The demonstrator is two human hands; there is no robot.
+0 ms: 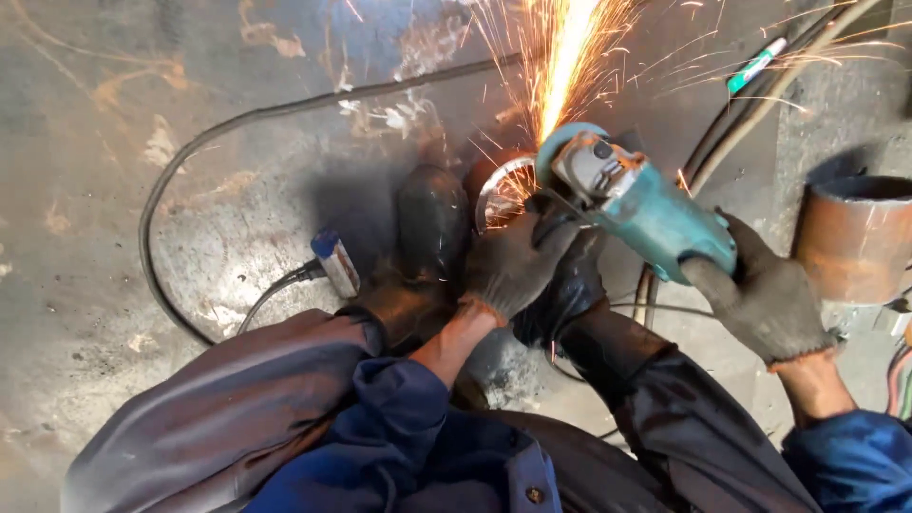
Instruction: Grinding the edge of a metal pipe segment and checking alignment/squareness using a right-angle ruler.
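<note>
A worker crouched on a stained concrete floor (114,190) presses a teal angle grinder (636,204) against the bright rim of a short steel pipe piece (502,190), which lies on the floor at the middle of the scene, just ahead of the worker's knees. A fan of orange sparks (560,57) shoots up and away from the point where disc meets metal. The gloved right hand (765,299) has its grip wrapped tight around the rear body of the grinder; the gloved left hand (513,261) closes around the tool's front, just under the head, beside the pipe. Two dark boots (427,237) sit against the pipe piece, one on either side. A black cable (152,199) loops across the floor to the left, ending near a small blue-tipped plug (334,263). At the right edge stands a larger rusty pipe section (855,237), well apart from the work, with hoses (750,114) running past it.
</note>
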